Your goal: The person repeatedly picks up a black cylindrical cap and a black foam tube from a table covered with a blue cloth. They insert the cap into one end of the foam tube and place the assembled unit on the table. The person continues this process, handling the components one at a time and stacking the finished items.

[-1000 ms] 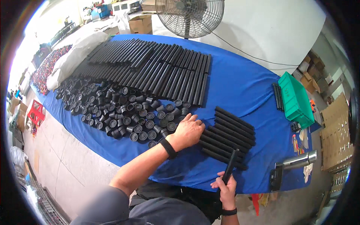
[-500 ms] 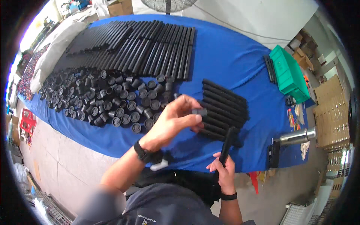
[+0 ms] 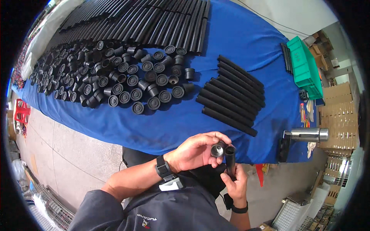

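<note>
My left hand [image 3: 196, 151] holds a small black end cap [image 3: 218, 149] by its rim, right beside the open top of a black tube [image 3: 230, 158]. My right hand [image 3: 234, 185] grips that tube upright near its lower end, close to my body below the table's front edge. On the blue cloth table [image 3: 246, 42] a heap of black end caps [image 3: 115, 79] lies to the left. A row of several black tubes [image 3: 231, 98] lies to the right of the caps. Many longer black tubes [image 3: 154, 21] are laid out at the back.
A green plastic crate [image 3: 306, 65] stands at the table's right end, with cardboard boxes [image 3: 337, 111] beyond it. A metal cylinder tool [image 3: 308, 134] is fixed at the table's front right corner. A red stool [image 3: 21, 111] stands on the concrete floor at the left.
My left hand took a cap from the heap and carried it down to the tube's top. My right hand raised the tube upright in front of me.
</note>
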`<state>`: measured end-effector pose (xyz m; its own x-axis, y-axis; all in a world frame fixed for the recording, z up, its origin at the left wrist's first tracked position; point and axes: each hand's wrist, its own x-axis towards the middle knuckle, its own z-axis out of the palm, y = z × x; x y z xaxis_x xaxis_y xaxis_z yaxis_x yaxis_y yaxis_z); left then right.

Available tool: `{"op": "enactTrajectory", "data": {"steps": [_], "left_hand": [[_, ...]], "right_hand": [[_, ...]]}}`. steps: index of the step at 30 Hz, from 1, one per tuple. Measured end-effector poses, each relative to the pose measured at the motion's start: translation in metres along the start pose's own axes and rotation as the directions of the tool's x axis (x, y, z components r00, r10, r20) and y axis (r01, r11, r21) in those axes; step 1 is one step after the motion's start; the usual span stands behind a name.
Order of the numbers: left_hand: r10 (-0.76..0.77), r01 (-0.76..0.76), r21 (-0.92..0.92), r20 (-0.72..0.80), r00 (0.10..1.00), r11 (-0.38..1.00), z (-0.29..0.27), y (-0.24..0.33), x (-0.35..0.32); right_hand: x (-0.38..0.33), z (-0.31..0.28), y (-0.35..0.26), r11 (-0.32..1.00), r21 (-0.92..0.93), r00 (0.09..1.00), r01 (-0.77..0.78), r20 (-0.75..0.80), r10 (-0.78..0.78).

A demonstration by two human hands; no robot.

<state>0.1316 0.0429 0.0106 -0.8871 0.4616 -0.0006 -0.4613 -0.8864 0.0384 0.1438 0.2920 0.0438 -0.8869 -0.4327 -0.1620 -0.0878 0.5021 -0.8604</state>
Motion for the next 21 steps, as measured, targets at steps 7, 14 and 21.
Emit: {"op": "enactTrajectory", "data": {"steps": [7, 14, 21], "left_hand": [[-0.081, 0.087, -0.045, 0.11, 0.991, 0.995, 0.023, -0.008, -0.007], [-0.072, 0.073, -0.027, 0.05, 0.996, 0.997, 0.012, -0.007, -0.008], [-0.082, 0.085, -0.05, 0.059, 0.995, 0.995, 0.01, -0.009, -0.006]], "right_hand": [[-0.01, 0.018, 0.03, 0.976, 0.211, 0.998, 0.05, -0.034, -0.044], [-0.01, 0.008, -0.016, 0.97, -0.229, 0.956, 0.077, -0.26, -0.138], [-0.012, 0.001, -0.012, 0.959, -0.264, 0.951, 0.107, -0.255, -0.176]]}}
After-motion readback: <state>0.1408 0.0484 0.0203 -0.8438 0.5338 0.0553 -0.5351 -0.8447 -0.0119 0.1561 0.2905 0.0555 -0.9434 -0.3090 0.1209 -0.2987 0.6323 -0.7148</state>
